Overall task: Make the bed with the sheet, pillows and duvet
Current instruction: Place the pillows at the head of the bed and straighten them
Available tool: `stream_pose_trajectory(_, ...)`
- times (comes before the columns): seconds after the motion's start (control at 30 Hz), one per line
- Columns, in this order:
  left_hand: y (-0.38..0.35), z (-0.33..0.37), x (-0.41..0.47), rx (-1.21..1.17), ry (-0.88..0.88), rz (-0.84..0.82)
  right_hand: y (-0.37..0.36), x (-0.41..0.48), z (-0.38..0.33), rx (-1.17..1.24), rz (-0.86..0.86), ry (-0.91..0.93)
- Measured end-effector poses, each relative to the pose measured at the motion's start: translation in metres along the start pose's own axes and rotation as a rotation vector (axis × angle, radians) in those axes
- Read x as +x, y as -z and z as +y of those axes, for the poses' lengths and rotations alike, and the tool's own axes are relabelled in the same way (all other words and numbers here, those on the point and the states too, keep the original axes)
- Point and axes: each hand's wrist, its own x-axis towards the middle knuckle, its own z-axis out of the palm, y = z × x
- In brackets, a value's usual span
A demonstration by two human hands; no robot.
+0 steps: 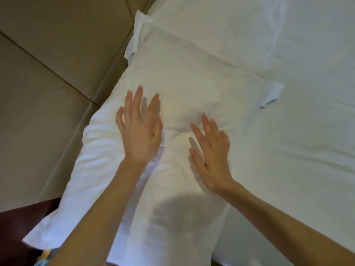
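Two white pillows lie end to end along the head of the bed, against the headboard. The near pillow (107,169) reaches to the bed's lower left corner. The far pillow (192,73) lies beyond it, its end overlapping the near one. My left hand (141,131) is spread flat, fingers straight, over the seam where the two pillows meet. My right hand (211,154) is also flat with straight fingers, on the near pillow just right of the left hand. A white sheet (299,150) covers the mattress to the right. No duvet is in view.
A beige padded headboard (48,83) with panel seams fills the left side. A dark reddish-brown surface (21,221) shows at the lower left beside the bed. A third white pillow or fold (221,16) lies at the top.
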Motion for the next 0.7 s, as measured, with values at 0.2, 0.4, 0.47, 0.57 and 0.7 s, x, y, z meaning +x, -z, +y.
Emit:
stream_pose_trajectory(0.2, -0.053, -0.007, 0.097, 0.17, -0.034, -0.345, -0.009, 0.097, 0.071, -0.223, -0.102, -0.321)
stream_pose_trajectory(0.4, -0.068, -0.02, 0.11, 0.149, 0.142, -0.339, -0.027, 0.097, 0.084, -0.255, 0.054, -0.433)
stream_pose_trajectory(0.47, -0.064, -0.03, 0.102, 0.13, 0.264, -0.369, -0.027, 0.087, 0.085, -0.239, 0.068, -0.559)
stream_pose_trajectory(0.57, -0.049, -0.056, 0.089, 0.086, 0.47, -0.408, -0.019, 0.062, 0.084, -0.129, 0.067, -0.82)
stream_pose_trajectory(0.7, -0.023, -0.104, 0.055, 0.021, 0.769, -0.522, -0.009, 0.028, 0.08, 0.344, 0.113, -0.987)
